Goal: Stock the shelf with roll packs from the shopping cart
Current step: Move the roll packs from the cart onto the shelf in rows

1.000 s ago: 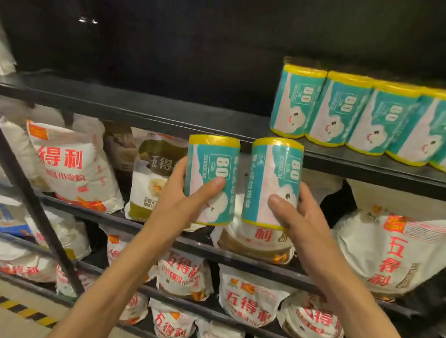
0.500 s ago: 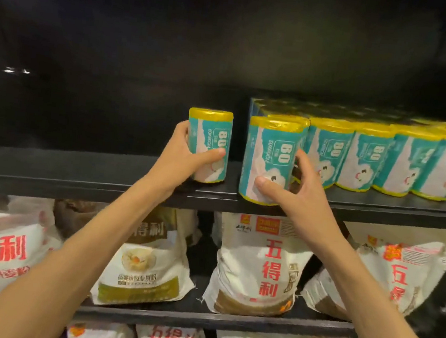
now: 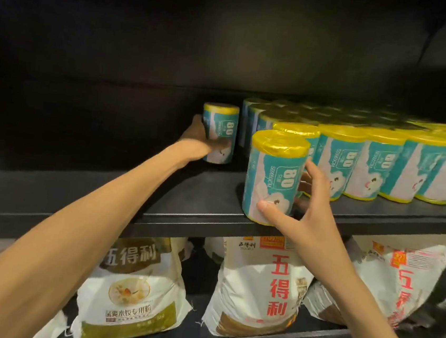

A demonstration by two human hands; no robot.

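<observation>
Each hand grips one upright teal, yellow-capped roll pack on the black metal shelf (image 3: 200, 194): the left hand (image 3: 196, 135) wraps the deep pack (image 3: 219, 136), while the right hand (image 3: 303, 204) pinches the front pack (image 3: 273, 177) overhanging the edge, which could topple if released.

Single head-worn view, close, facing forward at black shelf (image 3: 206, 211), both outstretched arms' grips on it centre frame

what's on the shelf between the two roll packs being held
Nothing: in the head view, only bare black shelf lies between the left hand's roll pack and the right hand's roll pack.
</observation>
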